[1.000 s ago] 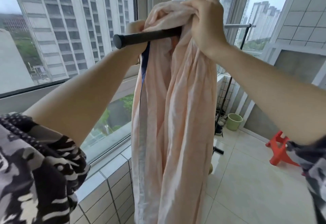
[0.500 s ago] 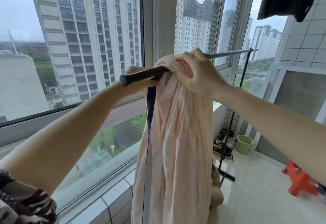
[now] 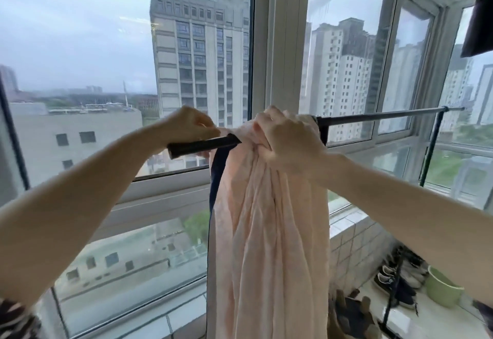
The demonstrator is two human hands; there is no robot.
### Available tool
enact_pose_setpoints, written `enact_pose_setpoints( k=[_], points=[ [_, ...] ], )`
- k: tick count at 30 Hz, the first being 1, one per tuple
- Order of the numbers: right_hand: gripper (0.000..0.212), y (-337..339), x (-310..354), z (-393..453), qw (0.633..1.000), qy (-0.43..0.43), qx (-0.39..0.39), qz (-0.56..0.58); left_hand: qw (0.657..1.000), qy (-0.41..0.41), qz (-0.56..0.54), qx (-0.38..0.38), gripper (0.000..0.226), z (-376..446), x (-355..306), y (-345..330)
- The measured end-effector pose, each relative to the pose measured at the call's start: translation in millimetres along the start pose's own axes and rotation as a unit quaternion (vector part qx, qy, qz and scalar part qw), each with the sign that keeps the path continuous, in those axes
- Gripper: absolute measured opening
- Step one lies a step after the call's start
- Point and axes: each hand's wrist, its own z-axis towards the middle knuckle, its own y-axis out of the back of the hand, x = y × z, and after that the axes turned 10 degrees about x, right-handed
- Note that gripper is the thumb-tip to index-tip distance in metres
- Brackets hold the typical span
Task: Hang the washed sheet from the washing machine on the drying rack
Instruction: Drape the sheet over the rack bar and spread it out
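A pale pink sheet point(image 3: 269, 232) with a dark blue edge hangs bunched over the drying rack's rail point(image 3: 384, 113), near the rail's black-capped near end point(image 3: 202, 145). My right hand point(image 3: 286, 138) grips the bunched top of the sheet where it crosses the rail. My left hand point(image 3: 188, 125) is just behind the rail's black end and pinches a bit of the pink fabric there. The long folds of the sheet fall straight down past the bottom of the view.
Large windows point(image 3: 128, 98) stand right behind the rail, with a tiled ledge point(image 3: 354, 234) below. The rack's far upright point(image 3: 433, 146) stands at right. Shoes point(image 3: 405, 274) and a green bucket point(image 3: 441, 289) sit on the floor. A dark garment point(image 3: 480, 10) hangs top right.
My view has tilted upward, so rail and hands sit lower in frame. My left hand has come from under the rail to its top and now pinches the fabric.
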Motion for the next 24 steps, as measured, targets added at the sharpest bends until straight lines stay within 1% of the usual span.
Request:
enact_pose_setpoints(
  k=[1,3,6,10,13,16,19,20,22,24],
  points=[
    [0.022,1.2,-6.2,1.3,1.000,0.013,-0.016,0.003,1.000,0.013,0.001,-0.014,0.014,0.2,-5.8,2.2],
    [0.009,3.5,-12.9,4.2,0.998,0.023,-0.027,0.051,0.998,0.046,-0.008,-0.033,0.013,-2.9,-20.7,7.6],
    [0.010,8.1,-27.3,8.3,0.988,0.008,-0.032,0.148,0.993,0.073,-0.070,-0.065,0.011,-0.2,-49.2,0.2],
    [0.014,4.7,-44.7,12.2,0.970,-0.017,-0.047,0.239,0.970,0.110,-0.148,-0.158,0.012,8.9,-75.5,-23.5],
    [0.013,1.4,-55.3,15.9,0.956,-0.028,-0.061,0.285,0.951,0.120,-0.193,-0.210,0.017,14.7,-84.5,-35.8],
    [0.013,2.6,-62.9,20.4,0.945,-0.033,-0.066,0.320,0.929,0.124,-0.279,-0.209,0.020,12.9,-96.8,-41.0],
    [0.012,7.7,-65.0,24.7,0.941,-0.021,-0.069,0.330,0.906,0.103,-0.349,-0.216,0.024,9.0,-112.3,-41.8],
    [0.011,9.0,-65.0,25.6,0.941,-0.016,-0.070,0.330,0.902,0.096,-0.363,-0.212,0.022,6.2,-116.4,-42.0],
    [0.009,11.2,-65.0,25.8,0.942,-0.010,-0.073,0.326,0.913,0.098,-0.349,-0.188,0.010,-2.1,-120.5,-38.1],
    [0.007,11.4,-68.6,23.3,0.948,-0.012,-0.075,0.308,0.939,0.116,-0.290,-0.141,0.028,-14.1,-115.8,-26.7]
  ],
)
